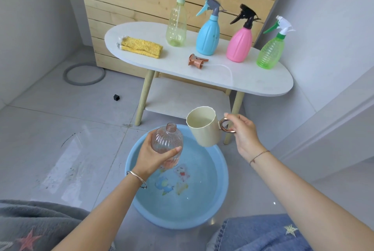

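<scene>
The left hand (153, 155) is seen curled around the belly of an uncapped, clear ribbed bottle (168, 139), thumb across the front. The bottle is held nearly upright, its open neck pointing to 12 o'clock, above the 11 o'clock edge of a blue basin (210, 200) filled with water. Just beside the neck, at 2 o'clock from it, a cream mug (202, 129) is tilted with its mouth turned toward the bottle. The mug's copper ring handle is pinched by the thumb and fingers of the right hand (244, 135), at 3 o'clock from the mug.

One bottle, one mug and one basin are counted near the hands. At 12 o'clock, on the white oval table (253, 80), one folded yellow cloth (140, 46), four spray bottles (pale yellow (177, 26), blue (208, 36), pink (239, 45), green (269, 52)) and one loose copper spray head (196, 61) are counted. One grey ring (84, 73) and one small black block (116, 97) are seen on the floor at 10 o'clock.
</scene>
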### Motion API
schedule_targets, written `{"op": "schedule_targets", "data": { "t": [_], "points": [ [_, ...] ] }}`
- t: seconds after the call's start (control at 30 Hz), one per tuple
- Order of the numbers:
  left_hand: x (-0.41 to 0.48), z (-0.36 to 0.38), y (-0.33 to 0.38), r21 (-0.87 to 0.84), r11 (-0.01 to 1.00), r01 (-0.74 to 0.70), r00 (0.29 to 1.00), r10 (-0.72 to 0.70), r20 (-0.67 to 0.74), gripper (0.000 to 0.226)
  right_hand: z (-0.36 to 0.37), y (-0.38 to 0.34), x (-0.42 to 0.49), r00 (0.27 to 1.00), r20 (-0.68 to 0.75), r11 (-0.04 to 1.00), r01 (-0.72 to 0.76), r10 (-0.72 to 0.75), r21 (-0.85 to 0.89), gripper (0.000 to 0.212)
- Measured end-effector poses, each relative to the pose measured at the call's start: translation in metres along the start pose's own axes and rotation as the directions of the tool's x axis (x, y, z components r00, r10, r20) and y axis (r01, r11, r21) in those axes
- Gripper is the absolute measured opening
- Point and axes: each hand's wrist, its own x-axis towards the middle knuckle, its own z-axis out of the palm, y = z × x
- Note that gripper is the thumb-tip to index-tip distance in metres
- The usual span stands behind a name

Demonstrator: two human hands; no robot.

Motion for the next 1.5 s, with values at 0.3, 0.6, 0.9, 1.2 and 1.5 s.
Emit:
{"op": "schedule_targets", "data": {
  "t": [0.3, 0.6, 0.9, 1.2, 1.5],
  "points": [
    [-0.004, 0.008, 0.008, 0.011, 1.000, -0.023, 0.998, 0.022, 0.062, 0.082, -0.008, -0.035, -0.017, 0.994, 0.062, 0.996, 0.089, -0.090, 0.013, 0.041],
    [-0.006, 0.013, 0.005, 0.070, 0.997, -0.039, 0.995, 0.032, 0.098, 0.086, -0.007, -0.053, -0.025, 0.949, 0.105, 0.940, 0.311, -0.298, -0.142, 0.032],
    [-0.009, 0.016, 0.002, 0.104, 0.994, -0.042, 0.992, 0.029, 0.121, 0.090, -0.001, -0.048, -0.034, 0.912, 0.170, 0.883, 0.405, -0.373, -0.235, 0.042],
    [-0.010, 0.016, -0.003, 0.126, 0.991, -0.033, 0.992, 0.017, 0.126, 0.089, 0.007, -0.053, -0.040, 0.865, 0.200, 0.808, 0.501, -0.460, -0.310, 0.044],
    [-0.010, 0.018, -0.004, 0.118, 0.992, -0.035, 0.991, 0.019, 0.134, 0.088, 0.010, -0.058, -0.046, 0.815, 0.271, 0.729, 0.580, -0.513, -0.364, 0.048]
  ]
}}
